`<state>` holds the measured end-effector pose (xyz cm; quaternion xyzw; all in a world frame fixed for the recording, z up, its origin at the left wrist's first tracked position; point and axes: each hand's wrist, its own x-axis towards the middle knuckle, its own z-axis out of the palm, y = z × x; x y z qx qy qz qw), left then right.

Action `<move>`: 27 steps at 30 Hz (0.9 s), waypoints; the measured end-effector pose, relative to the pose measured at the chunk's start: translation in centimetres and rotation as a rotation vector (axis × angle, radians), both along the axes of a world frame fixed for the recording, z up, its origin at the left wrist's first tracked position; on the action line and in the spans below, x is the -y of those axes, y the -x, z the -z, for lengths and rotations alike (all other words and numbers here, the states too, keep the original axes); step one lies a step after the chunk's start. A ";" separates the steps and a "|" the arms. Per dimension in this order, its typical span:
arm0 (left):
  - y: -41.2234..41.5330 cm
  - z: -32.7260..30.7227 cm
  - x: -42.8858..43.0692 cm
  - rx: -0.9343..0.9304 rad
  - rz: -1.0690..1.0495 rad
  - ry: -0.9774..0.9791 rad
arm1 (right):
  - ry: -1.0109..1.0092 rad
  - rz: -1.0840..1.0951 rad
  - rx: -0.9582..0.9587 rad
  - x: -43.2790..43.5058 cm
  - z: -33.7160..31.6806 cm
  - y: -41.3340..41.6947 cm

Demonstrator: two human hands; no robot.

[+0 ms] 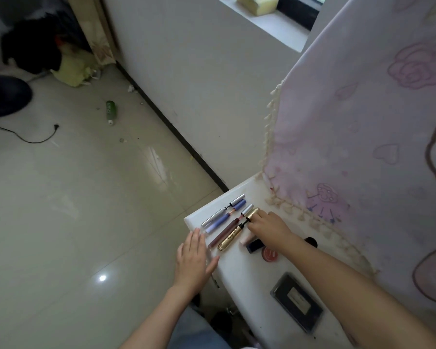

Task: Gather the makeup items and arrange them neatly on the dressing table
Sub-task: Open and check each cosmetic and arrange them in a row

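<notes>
**Dressing table corner: four tubes in a row, both hands at the line**

White dressing table top (239, 275) stands beside a wall, with glossy pale floor tiles (86, 210) to its left and a pink floral cloth with cream tassels (363, 122) hanging along its right side. At the far corner four uncapped items lie side by side, roughly parallel: a silver tube (213, 218), a lilac tube (218, 224), a brown-red tube (224, 231) and a gold mascara tube (230, 240).

The left hand (194, 258) is flat at the table's left edge, fingers straight and together, thumb spread, just beside the tubes' near ends. The right hand (269, 226) has bent fingers touching the gold cap (252, 213); a pinch cannot be confirmed.

Nearer lie a pale pink tube (245, 239), a dark blue lipstick (254, 246), a red round compact (269, 255) and a black rectangular palette (296, 304).
</notes>
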<state>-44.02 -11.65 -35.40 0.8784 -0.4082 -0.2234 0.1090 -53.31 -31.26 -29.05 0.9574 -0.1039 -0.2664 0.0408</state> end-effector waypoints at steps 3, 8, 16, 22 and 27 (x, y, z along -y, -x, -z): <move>-0.1 -0.1 -0.2 0.013 0.040 0.002 | 0.053 -0.047 0.144 -0.2 -1.2 0.2; -0.3 -1.5 -0.2 0.033 0.040 -0.016 | 0.077 -0.076 0.121 -0.6 -3.6 1.0; -0.8 -10.4 1.9 -0.187 0.038 0.539 | 0.083 0.149 0.583 -2.1 -9.6 2.3; -1.5 -16.3 5.4 0.048 0.299 0.792 | -0.335 0.427 0.749 -3.2 -14.8 3.0; -1.2 -18.6 6.3 0.176 0.355 0.850 | -0.611 0.652 1.040 -4.2 -17.7 3.8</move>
